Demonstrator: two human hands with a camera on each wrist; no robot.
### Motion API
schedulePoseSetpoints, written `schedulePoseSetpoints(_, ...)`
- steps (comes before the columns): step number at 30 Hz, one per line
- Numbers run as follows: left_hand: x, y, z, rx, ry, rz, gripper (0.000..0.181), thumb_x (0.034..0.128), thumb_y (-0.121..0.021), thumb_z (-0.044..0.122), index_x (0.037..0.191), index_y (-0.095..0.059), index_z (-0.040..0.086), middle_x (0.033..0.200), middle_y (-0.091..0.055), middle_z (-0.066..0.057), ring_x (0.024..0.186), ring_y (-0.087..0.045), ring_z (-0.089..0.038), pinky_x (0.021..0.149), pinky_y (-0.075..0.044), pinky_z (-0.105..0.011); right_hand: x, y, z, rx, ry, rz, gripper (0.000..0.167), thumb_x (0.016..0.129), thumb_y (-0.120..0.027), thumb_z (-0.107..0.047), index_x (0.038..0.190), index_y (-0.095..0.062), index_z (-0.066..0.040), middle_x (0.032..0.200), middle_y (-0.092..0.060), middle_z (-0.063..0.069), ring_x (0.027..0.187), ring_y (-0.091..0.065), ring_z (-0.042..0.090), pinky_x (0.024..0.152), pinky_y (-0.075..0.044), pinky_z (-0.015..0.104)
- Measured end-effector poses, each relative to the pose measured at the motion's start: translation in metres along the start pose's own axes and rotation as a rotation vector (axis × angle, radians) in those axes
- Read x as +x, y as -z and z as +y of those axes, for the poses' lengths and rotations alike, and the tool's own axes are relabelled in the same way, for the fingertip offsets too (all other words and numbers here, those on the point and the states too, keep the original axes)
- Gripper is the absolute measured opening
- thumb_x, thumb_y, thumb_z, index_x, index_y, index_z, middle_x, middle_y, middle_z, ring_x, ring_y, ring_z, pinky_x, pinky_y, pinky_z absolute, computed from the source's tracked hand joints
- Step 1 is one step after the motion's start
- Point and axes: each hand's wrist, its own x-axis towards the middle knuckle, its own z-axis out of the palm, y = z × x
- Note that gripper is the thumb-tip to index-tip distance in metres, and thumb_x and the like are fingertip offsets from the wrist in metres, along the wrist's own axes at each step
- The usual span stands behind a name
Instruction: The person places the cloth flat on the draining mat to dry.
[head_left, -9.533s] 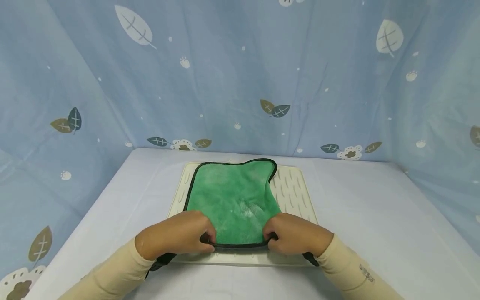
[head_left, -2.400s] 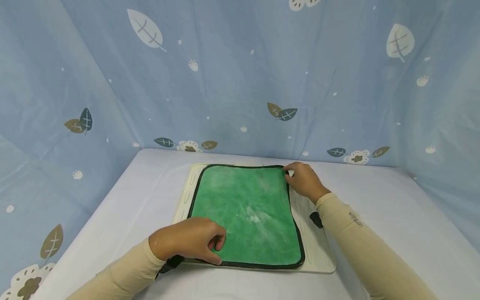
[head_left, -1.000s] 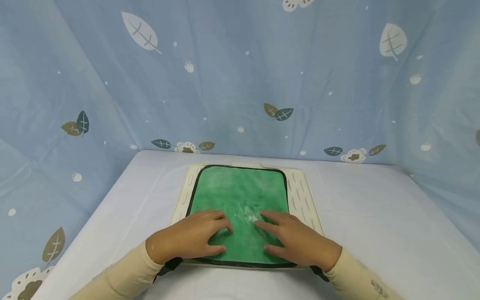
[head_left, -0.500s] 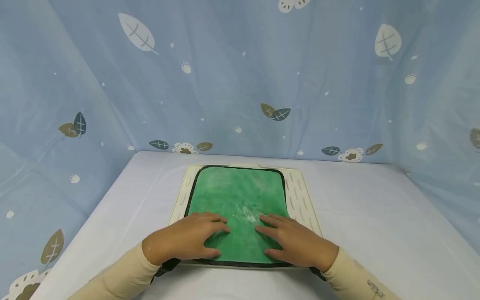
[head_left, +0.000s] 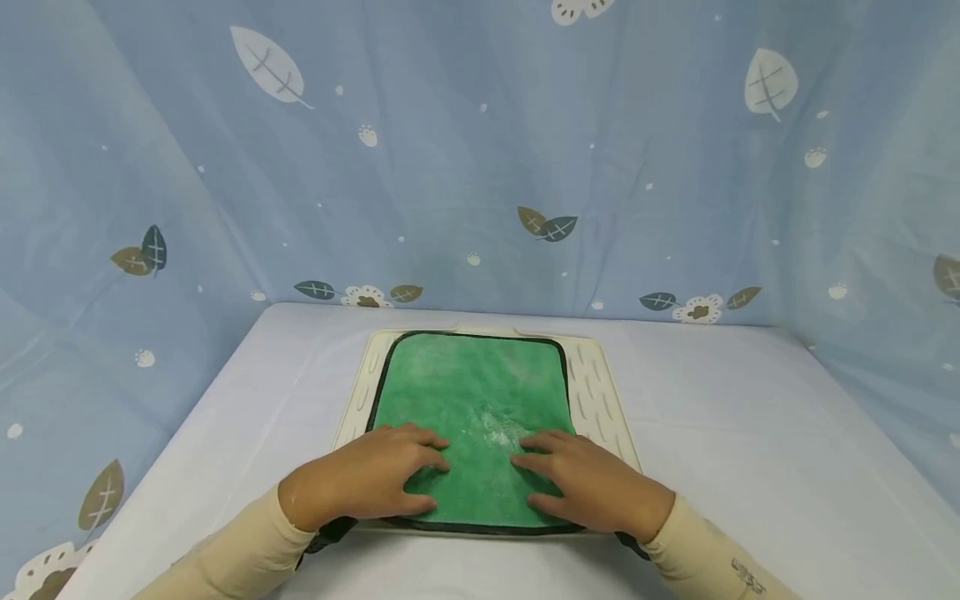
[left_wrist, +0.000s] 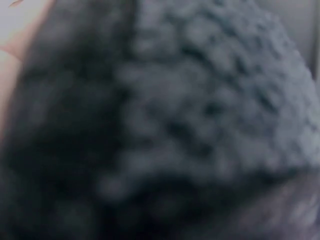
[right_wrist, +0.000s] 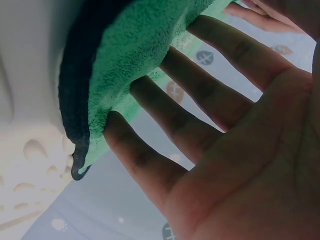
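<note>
A green towel point(head_left: 472, 383) with black edging lies spread out on a cream slotted board point(head_left: 600, 396). My left hand point(head_left: 375, 475) lies over its near left part, fingers loosely bent and spaced from the thumb. Over the near right part is my right hand point(head_left: 588, 483), fingers spread. The right wrist view shows this right hand point(right_wrist: 225, 150) with its fingertips touching the green pile, nothing gripped. Blurred grey fluffy fabric point(left_wrist: 215, 100) fills most of the left wrist view and hides the left fingers. A whitish streak marks the towel between the hands.
The board rests on a table under a white cloth point(head_left: 720, 433). Behind and at both sides hangs a blue curtain point(head_left: 450, 150) with leaf and flower prints. Dark straps point(head_left: 330, 533) show by the wrists, below beige sleeves point(head_left: 232, 546).
Earlier both hands gripped the near edge and the far right corner was folded. The right hand then held that corner, now flat. It has since come back near; both hands now rest almost still.
</note>
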Motion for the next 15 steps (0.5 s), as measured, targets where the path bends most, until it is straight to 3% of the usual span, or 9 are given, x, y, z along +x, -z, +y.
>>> schedulePoseSetpoints(10,-0.0012,0.0007,-0.0038,-0.026,-0.027,0.020,0.022,0.0890,-0.075,0.036,0.110,-0.074,0.028,0.138,-0.060,0.000,0.127,-0.058,-0.028,0.101,-0.048,-0.053,0.0004,0.0001,-0.0003,0.008,-0.001,0.017,0.039,0.095,-0.069,-0.030,0.133,-0.066,-0.018,0.141,-0.058,0.007,0.130,-0.055,0.027,0.100,-0.050,0.047)
schedulePoseSetpoints(15,0.0000,0.0044,-0.0078,0.005,-0.020,0.111,0.024,0.0939,-0.068,0.042,0.113,-0.071,0.028,0.136,-0.061,0.000,0.125,-0.059,-0.025,0.101,-0.045,-0.057,-0.0023,0.0033,0.0041,-0.009,-0.004,0.053,0.042,0.096,-0.068,-0.031,0.136,-0.063,-0.018,0.142,-0.057,0.008,0.131,-0.055,0.029,0.101,-0.049,0.049)
